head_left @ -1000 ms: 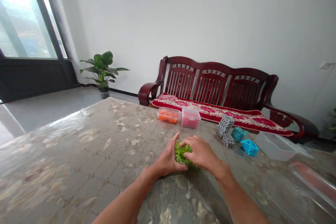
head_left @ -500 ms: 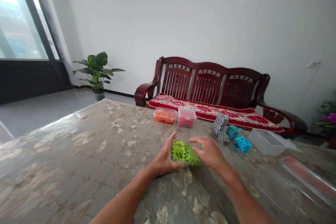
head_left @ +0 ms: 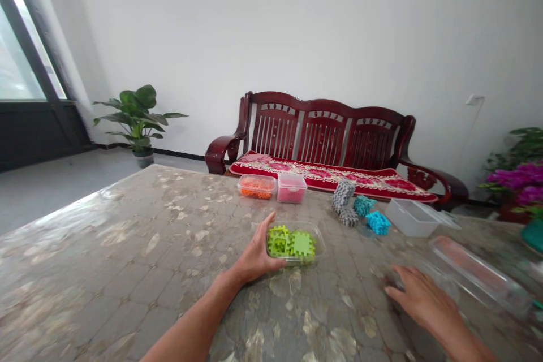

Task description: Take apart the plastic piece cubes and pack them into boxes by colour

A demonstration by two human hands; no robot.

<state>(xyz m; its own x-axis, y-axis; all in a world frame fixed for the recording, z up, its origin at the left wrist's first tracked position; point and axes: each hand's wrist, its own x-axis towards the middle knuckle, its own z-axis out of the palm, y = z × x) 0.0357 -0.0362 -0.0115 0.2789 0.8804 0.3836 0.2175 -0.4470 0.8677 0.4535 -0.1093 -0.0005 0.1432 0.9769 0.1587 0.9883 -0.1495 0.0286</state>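
Observation:
My left hand [head_left: 258, 249] is wrapped around the left side of a clear plastic container [head_left: 320, 243], thumb at the near side and fingers at the far side. Inside it lie lime-green interlocking puzzle tiles [head_left: 302, 244], a flat square one on the right and a jumble on the left. My right hand [head_left: 422, 298] is low over the table to the right, thumb and fingers apart, with nothing visible in it. Close beyond it lies a clear plastic lid [head_left: 445, 283], partly hidden by the hand.
At the back stand boxes of orange pieces [head_left: 257, 186] and pink pieces [head_left: 292, 188]. Grey linked pieces [head_left: 344, 201], teal pieces [head_left: 363, 205] and blue pieces [head_left: 377, 223] sit right of centre. Farther right are a translucent box [head_left: 411, 218] and a long clear container [head_left: 475, 266].
My right hand has left the green tiles and moved right, toward the clear lid. The left hand keeps hold of the container. The view has turned slightly right.

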